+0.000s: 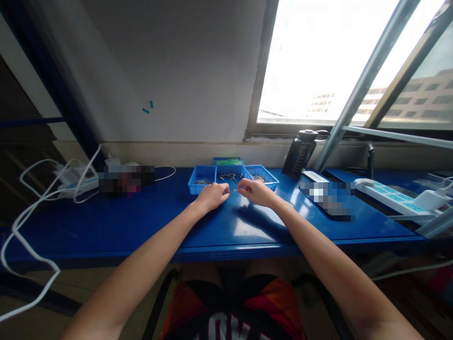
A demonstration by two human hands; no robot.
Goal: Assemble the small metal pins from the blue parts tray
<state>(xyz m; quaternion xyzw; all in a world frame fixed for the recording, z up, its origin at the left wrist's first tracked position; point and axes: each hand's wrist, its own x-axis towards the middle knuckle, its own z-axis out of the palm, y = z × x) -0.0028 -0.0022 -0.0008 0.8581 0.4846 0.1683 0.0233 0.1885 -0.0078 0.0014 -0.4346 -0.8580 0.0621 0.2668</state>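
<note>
Glossy blue desk (141,222), glare near frame centre. My hands sit just apart there: right hand (256,191) pinching a small metal piece (235,190), left hand (212,196) curled, can't tell if it grips anything. Blue bins (194,189) right behind. Black bottle (299,155) right of centre, window (311,56) upper right, power strip (387,196) far right, grey wall (184,71) upper left.

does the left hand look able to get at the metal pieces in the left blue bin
Probably yes: the left hand is near the left blue bin, whose open top leaves the metal pieces uncovered.
</note>
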